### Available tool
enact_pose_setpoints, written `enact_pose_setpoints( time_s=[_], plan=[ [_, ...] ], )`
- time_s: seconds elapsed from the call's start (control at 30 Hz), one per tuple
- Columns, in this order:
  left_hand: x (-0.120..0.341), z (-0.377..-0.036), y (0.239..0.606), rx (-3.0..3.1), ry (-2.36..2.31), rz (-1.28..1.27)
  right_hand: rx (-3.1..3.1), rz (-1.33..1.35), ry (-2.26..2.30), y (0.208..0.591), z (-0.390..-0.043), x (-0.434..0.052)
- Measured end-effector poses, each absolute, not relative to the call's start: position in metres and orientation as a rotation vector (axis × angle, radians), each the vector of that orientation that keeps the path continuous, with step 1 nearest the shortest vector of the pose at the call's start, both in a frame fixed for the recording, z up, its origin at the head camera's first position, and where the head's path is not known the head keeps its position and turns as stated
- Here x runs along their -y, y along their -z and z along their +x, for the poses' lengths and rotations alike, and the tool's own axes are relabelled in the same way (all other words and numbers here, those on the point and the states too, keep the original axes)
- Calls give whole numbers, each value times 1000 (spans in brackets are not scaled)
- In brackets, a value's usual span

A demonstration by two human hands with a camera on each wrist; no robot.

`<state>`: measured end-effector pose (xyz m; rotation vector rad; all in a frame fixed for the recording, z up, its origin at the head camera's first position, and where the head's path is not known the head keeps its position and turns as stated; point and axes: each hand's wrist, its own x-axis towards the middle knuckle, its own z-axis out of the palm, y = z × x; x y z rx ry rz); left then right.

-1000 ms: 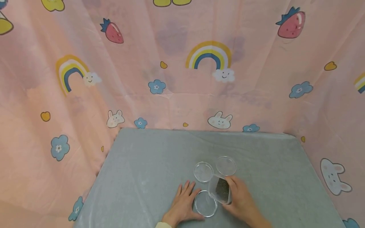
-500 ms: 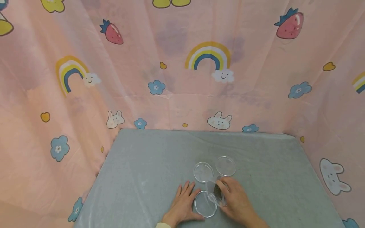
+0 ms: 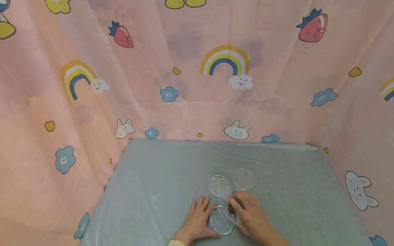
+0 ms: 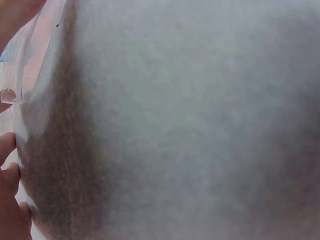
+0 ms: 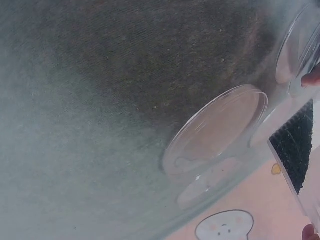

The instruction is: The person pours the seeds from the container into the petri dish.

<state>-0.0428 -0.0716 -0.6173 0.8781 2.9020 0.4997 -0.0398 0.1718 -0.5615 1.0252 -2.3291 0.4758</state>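
- Since earlier, box (image 3: 232, 209) has been tipped lower over dish (image 3: 221, 220).
- Box is gripped by right hand (image 3: 250, 213); left hand (image 3: 198, 220) lies flat beside dish.
- Light, slippery and brittle by appearance; best held by its sides.

A table covered in grey cloth (image 3: 160, 191) carries three clear round dishes. Two dishes (image 3: 219, 186) (image 3: 243, 179) sit side by side; the third dish (image 3: 220, 220) lies nearer, at the near edge.

The round dishes (image 3: 219, 185) in front of me are clear, glossy plastic, smooth as glass. The container (image 3: 231, 209) in my right hand (image 3: 250, 217) is clear plastic too, holding dark, grainy matter. My desk (image 3: 160, 181) wears matt grey cloth, faintly fuzzy. The pink curtain (image 3: 184, 85) looks thin, creased and matt.
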Motion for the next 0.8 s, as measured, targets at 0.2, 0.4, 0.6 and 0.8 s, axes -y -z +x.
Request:
enact_pose_setpoints(
  time_s=[0.2,0.4,0.6,0.8],
  plan=[
    [72,-43,618,-2887,-502,858,2402,1025,-424,560,-36,-171],
    [71,-44,619,-2902,-496,866,2463,1025,-390,559,-33,-172],
    [71,-43,618,-2899,-497,864,2429,1046,-397,558,-34,-171],
    [70,-44,617,-2859,-523,821,2450,1071,-375,557,-33,-169]
  ],
)
